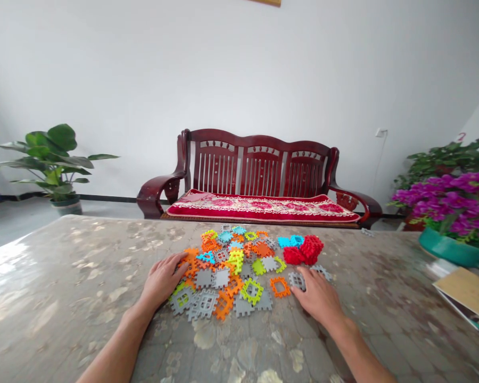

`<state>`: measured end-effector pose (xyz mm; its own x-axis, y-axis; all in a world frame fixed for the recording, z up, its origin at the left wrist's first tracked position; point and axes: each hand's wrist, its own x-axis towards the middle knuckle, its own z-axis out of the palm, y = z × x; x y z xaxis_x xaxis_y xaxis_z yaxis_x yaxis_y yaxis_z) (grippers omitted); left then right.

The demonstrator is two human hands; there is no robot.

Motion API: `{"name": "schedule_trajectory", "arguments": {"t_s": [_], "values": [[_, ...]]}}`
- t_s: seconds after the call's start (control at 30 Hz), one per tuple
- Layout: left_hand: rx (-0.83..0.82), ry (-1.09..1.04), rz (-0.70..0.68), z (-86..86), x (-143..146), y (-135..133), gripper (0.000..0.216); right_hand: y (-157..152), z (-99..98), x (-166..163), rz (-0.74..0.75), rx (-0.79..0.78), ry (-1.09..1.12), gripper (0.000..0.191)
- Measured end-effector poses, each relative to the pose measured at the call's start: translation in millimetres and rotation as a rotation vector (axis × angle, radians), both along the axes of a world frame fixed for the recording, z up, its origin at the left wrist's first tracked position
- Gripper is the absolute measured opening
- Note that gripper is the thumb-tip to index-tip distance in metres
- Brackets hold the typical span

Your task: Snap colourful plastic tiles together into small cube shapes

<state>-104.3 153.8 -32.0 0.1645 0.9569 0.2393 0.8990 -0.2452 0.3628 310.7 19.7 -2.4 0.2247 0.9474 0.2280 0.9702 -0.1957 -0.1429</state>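
Note:
A heap of several flat plastic interlocking tiles [239, 271] in grey, orange, green and blue lies on the patterned table [64, 298]. At the heap's right side sits a stack of red tiles [305, 250] with a few blue tiles [290, 241] beside it. My left hand [163, 279] rests flat at the heap's left edge, fingers stretched out over orange and grey tiles. My right hand [318, 295] lies flat at the right edge, its fingertips touching a grey tile [297, 280] near an orange tile [280, 286]. Neither hand holds anything.
A dark red wooden bench [259, 175] with a red cushion stands behind the table. A green potted plant [54, 165] is on the floor at left. Purple flowers in a teal pot [453, 247] and a cardboard piece [469, 290] sit on the table's right.

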Motion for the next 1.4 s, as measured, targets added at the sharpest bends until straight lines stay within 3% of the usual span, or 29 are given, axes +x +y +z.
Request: {"name": "schedule_trajectory", "arguments": {"t_s": [0.3,0.53,0.7,0.83,1.1,1.4], "values": [[-0.032,0.012,0.001,1.4,0.2,-0.5,0.044,5.3,-5.5,7.5,-0.030,0.097,0.125,0.057],[-0.030,0.028,0.009,6.2,2.2,-1.4,0.045,2.1,7.8,42.5,-0.216,0.241,0.129,0.060],[-0.022,0.032,0.015,7.6,3.3,-1.8,0.044,1.7,1.0,67.4,-0.309,0.209,0.148,0.063],[-0.014,0.035,0.009,4.9,1.7,-0.5,0.043,4.9,-6.6,74.4,-0.263,0.226,0.171,0.065],[-0.004,0.029,0.015,3.5,1.2,0.0,0.043,6.3,-11.7,75.9,-0.196,0.193,0.209,0.064],[-0.012,0.022,0.019,3.7,2.4,-1.1,0.043,4.6,-9.9,64.5,-0.274,0.131,0.123,0.076]]}}
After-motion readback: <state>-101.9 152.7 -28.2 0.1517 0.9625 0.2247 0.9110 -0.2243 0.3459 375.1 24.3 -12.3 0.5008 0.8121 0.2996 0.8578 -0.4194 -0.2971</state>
